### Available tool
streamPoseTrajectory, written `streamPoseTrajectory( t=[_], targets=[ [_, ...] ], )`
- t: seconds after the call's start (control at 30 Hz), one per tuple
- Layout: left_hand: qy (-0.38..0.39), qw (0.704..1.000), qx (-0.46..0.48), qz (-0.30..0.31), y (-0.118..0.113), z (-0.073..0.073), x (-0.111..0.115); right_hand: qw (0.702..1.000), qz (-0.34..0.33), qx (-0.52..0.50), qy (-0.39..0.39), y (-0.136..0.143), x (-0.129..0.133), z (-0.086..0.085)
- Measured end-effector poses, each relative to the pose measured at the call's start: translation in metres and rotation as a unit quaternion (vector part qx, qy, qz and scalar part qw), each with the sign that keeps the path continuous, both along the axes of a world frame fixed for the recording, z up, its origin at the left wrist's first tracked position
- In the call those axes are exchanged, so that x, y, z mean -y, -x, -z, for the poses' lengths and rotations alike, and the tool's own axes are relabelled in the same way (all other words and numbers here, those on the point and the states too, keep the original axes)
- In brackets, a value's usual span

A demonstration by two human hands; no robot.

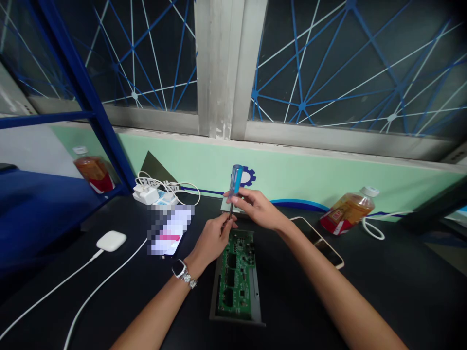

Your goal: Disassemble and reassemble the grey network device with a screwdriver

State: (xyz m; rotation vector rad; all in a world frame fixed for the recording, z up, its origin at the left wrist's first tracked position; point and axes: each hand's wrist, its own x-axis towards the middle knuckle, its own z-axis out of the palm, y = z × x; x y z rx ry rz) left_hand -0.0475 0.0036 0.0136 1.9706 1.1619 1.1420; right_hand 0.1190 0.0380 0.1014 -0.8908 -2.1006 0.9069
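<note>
A screwdriver (236, 181) with a clear and blue handle stands nearly upright over the far end of a green circuit board (237, 282) in a metal frame. My right hand (257, 206) is closed round the lower part of its handle. The fingers of my left hand (217, 236) are pinched together at the shaft, near the tip, just above the board's far end. Those fingers hide the tip, and I cannot make out whether they also hold something small. A pale flat piece (226, 205) lies behind the hands, partly covered by them.
Left of the hands are a lit phone (171, 233), a power strip with plugs (155, 196) and a white charger case (111, 240) with its cable. A dark phone (321, 243) and a drink bottle (348, 211) are on the right. Another bottle (94, 171) stands back left.
</note>
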Motion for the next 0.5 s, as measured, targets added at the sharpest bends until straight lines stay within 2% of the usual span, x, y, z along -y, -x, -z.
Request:
streamPoseTrajectory(
  t=[0.07,0.23,0.37,0.5],
  targets=[
    [-0.011,1.0,-0.008,-0.008,-0.002,0.004,0.001,1.0,-0.004,0.014,-0.018,-0.002,-0.002,-0.001],
    [-0.015,0.998,-0.046,-0.044,-0.01,0.011,0.006,0.988,0.042,0.021,-0.147,0.003,-0.007,0.007],
    [-0.02,0.996,-0.067,-0.057,-0.012,0.014,0.008,0.983,0.042,0.012,-0.179,0.005,-0.009,0.014],
    [-0.026,0.994,-0.084,-0.067,-0.013,0.014,0.008,0.976,0.07,0.01,-0.205,0.008,-0.006,0.017]
  ],
)
